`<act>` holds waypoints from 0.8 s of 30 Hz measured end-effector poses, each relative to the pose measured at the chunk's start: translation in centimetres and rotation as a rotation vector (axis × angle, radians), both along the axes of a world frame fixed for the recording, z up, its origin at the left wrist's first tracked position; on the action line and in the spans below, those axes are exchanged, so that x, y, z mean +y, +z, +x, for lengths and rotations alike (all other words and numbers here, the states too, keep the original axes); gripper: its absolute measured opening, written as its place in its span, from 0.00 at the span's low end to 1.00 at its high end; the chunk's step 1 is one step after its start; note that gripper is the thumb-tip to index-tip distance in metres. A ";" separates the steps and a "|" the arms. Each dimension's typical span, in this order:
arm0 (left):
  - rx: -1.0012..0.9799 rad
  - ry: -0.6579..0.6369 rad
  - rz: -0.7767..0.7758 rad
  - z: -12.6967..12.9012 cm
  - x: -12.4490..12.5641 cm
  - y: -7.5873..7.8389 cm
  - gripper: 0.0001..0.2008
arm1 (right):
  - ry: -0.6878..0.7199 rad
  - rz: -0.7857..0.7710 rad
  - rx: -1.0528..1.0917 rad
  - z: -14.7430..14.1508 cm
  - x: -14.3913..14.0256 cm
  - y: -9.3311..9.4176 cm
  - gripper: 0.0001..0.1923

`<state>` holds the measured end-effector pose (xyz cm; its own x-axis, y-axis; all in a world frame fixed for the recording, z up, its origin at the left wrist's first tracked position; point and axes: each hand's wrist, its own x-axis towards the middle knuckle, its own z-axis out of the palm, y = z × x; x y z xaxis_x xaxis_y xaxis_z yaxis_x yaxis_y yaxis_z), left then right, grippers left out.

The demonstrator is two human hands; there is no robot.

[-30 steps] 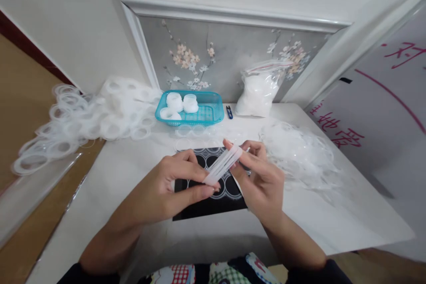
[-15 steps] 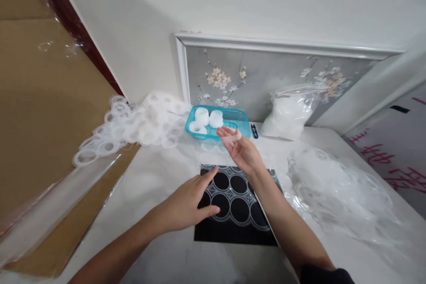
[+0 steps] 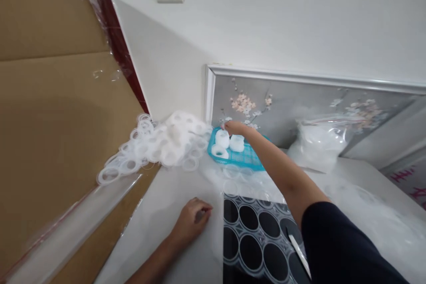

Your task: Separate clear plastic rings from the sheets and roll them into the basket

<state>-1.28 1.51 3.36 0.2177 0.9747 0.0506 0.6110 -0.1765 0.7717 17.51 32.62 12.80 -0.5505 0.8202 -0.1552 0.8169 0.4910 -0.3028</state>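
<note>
My right hand (image 3: pixel 234 127) reaches over the far left of a blue plastic basket (image 3: pixel 254 165), just above a stack of white translucent rings (image 3: pixel 222 138). Its fingers are bent together, and whatever they hold is hidden. Another white ring stack (image 3: pixel 237 143) and a tilted one (image 3: pixel 219 151) sit in the basket. My left hand (image 3: pixel 192 218) is above the white tabletop, left of a black sheet printed with circles (image 3: pixel 250 252). Its thumb and fingers curl together into a loop, with nothing visible between them.
A heap of loose white rings (image 3: pixel 173 140) lies left of the basket, beside brown cardboard (image 3: pixel 60 142). A filled clear zip bag (image 3: pixel 314 144) stands back right. Clear plastic pieces (image 3: pixel 372 213) spread over the right side. A thin white-handled tool (image 3: pixel 299 255) lies on the black sheet.
My right hand has moved from in front of the basket, palm up with a white ring, to over the ring stack. My left hand has left the black sheet and curled closed. The view has shifted.
</note>
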 end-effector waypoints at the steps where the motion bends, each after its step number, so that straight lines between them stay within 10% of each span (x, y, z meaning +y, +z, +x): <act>1: 0.001 -0.013 0.014 0.0 -0.1 -0.2 0.11 | 0.027 0.011 -0.048 -0.6 0.6 0.1 0.17; 24: -0.035 -0.028 0.023 -0.5 -0.1 -3.0 0.09 | 0.128 0.118 -0.394 -3.5 3.2 -3.6 0.13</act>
